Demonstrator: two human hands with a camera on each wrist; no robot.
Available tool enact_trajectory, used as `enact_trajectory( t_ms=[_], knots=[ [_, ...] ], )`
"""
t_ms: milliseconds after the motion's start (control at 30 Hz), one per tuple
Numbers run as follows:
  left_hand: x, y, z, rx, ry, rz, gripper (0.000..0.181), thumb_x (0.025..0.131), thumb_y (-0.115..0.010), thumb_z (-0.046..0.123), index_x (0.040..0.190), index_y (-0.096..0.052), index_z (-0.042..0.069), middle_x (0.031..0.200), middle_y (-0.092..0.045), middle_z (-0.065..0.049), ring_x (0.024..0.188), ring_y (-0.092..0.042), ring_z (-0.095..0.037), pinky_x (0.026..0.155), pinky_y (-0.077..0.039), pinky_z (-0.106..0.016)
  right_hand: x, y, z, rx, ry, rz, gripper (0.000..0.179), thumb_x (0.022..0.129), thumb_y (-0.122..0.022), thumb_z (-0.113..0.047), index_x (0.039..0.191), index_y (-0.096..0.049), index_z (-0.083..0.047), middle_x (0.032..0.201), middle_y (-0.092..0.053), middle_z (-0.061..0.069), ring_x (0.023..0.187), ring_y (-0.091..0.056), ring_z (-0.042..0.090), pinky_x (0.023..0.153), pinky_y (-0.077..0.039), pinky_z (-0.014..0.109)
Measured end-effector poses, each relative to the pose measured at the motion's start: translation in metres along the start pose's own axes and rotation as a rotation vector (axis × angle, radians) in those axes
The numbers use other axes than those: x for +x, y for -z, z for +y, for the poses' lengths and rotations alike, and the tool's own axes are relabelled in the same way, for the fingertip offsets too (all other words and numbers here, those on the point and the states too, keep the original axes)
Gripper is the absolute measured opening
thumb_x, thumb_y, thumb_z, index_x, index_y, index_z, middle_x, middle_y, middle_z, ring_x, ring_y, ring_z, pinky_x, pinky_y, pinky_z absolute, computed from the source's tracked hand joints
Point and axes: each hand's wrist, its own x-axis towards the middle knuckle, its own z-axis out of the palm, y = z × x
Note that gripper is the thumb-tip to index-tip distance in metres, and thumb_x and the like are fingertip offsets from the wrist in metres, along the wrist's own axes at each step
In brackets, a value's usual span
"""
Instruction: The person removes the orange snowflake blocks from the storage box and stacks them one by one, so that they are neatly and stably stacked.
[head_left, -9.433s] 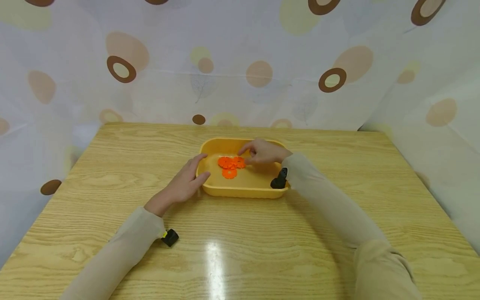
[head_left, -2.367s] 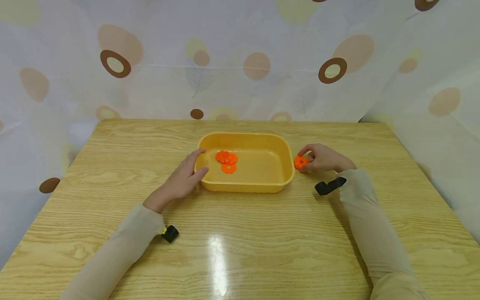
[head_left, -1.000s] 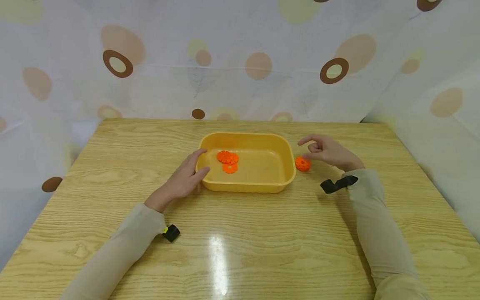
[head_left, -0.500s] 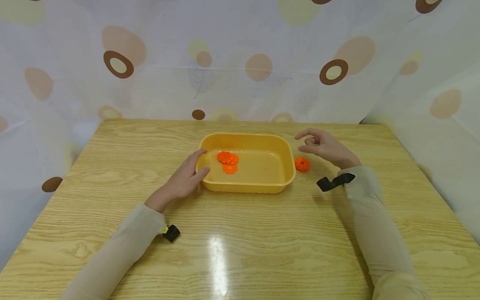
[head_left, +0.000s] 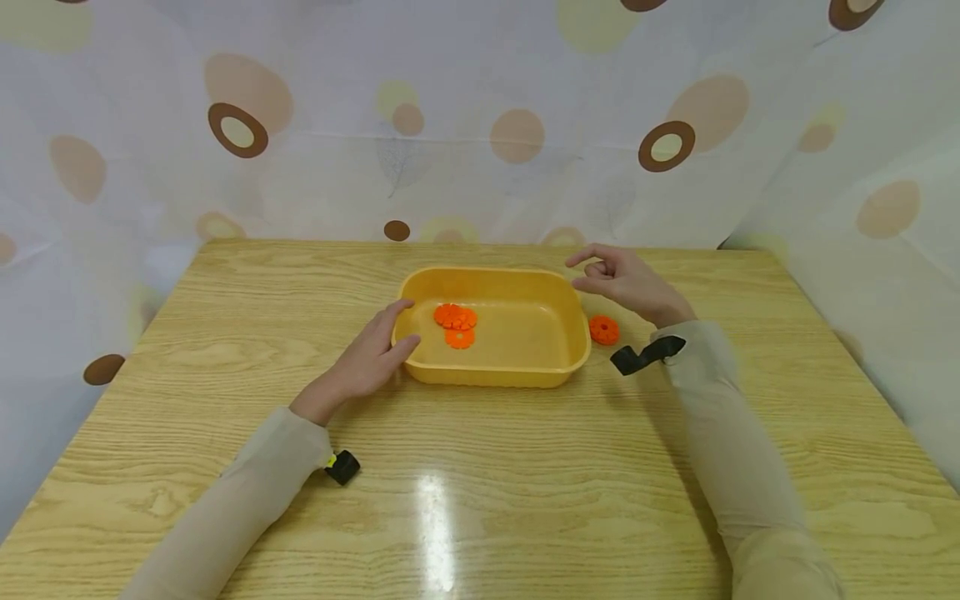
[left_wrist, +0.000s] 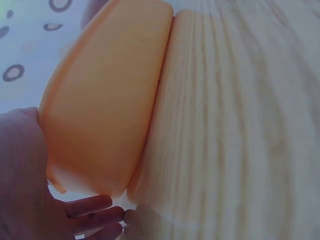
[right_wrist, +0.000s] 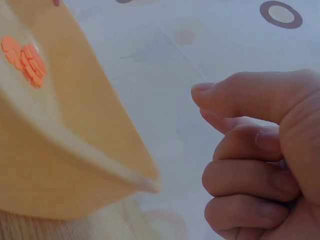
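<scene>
A yellow plastic tub stands on the table. Several orange notched discs lie overlapping inside it, toward the left. My left hand holds the tub's left end, thumb and index finger over the rim; in the left wrist view its other fingers show low along the outside. My right hand hovers by the tub's back right corner. Thumb and index finger stand apart with nothing between them, and the other fingers are curled in. Just right of the tub rests an orange notched disc, seemingly stacked on another.
The wood-grain table reaches back to a patterned cloth hung behind and at the sides. Black cameras sit on the left wrist and right wrist.
My right hand reached into the tub earlier, set an orange disc down on the right and let go. Since then it has moved up and left toward the tub. The left hand stays put.
</scene>
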Motion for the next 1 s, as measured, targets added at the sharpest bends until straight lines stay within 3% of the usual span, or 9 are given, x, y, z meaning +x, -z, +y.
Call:
enact_trajectory(
  t_ms=[167, 467, 667, 800, 1000],
  knots=[
    [0.001, 0.0, 0.0, 0.002, 0.001, 0.0, 0.058, 0.102, -0.042, 0.027, 0.15, -0.021, 0.002, 0.153, -0.026, -0.024, 0.142, -0.026, -0.039, 0.115, -0.022, -0.054, 0.007, -0.005, -0.006, -0.004, 0.01, 0.002, 0.028, 0.095, -0.061, -0.013, 0.119, -0.056, -0.001, 0.062, -0.033, -0.002, 0.051, -0.023, 0.013, 0.059, -0.034, 0.026],
    [0.001, -0.001, 0.0, 0.004, 0.003, -0.001, 0.057, 0.102, -0.042, 0.026, 0.15, -0.02, 0.003, 0.153, -0.026, -0.024, 0.142, -0.026, -0.04, 0.115, -0.022, -0.055, 0.022, -0.016, -0.017, -0.007, 0.042, -0.022, 0.026, 0.095, -0.06, -0.015, 0.117, -0.059, -0.001, 0.063, -0.033, -0.002, 0.051, -0.026, 0.013, 0.074, -0.042, 0.027],
    [0.001, -0.002, -0.002, 0.001, 0.01, -0.005, 0.058, 0.102, -0.042, 0.028, 0.15, -0.02, 0.004, 0.154, -0.025, -0.023, 0.142, -0.026, -0.038, 0.115, -0.022, -0.053, 0.032, -0.027, -0.025, 0.004, 0.073, -0.04, 0.022, 0.095, -0.059, -0.01, 0.115, -0.062, -0.001, 0.06, -0.031, -0.003, 0.049, -0.024, 0.014, 0.066, -0.037, 0.027],
    [0.001, -0.002, -0.003, 0.001, 0.004, -0.001, 0.058, 0.102, -0.042, 0.029, 0.15, -0.021, 0.005, 0.153, -0.026, -0.023, 0.142, -0.026, -0.038, 0.115, -0.022, -0.053, 0.04, -0.035, -0.031, -0.047, 0.105, -0.039, 0.022, 0.095, -0.059, -0.01, 0.114, -0.064, 0.0, 0.057, -0.03, -0.003, 0.047, -0.022, 0.013, 0.059, -0.033, 0.026],
    [-0.001, -0.001, -0.006, 0.0, -0.004, 0.004, 0.057, 0.102, -0.042, 0.026, 0.15, -0.021, 0.003, 0.153, -0.026, -0.024, 0.142, -0.026, -0.04, 0.115, -0.021, -0.054, 0.053, -0.057, -0.04, -0.056, 0.086, -0.053, 0.023, 0.096, -0.059, -0.017, 0.115, -0.064, -0.005, 0.06, -0.03, -0.002, 0.049, -0.022, 0.014, 0.057, -0.029, 0.027]
  ],
)
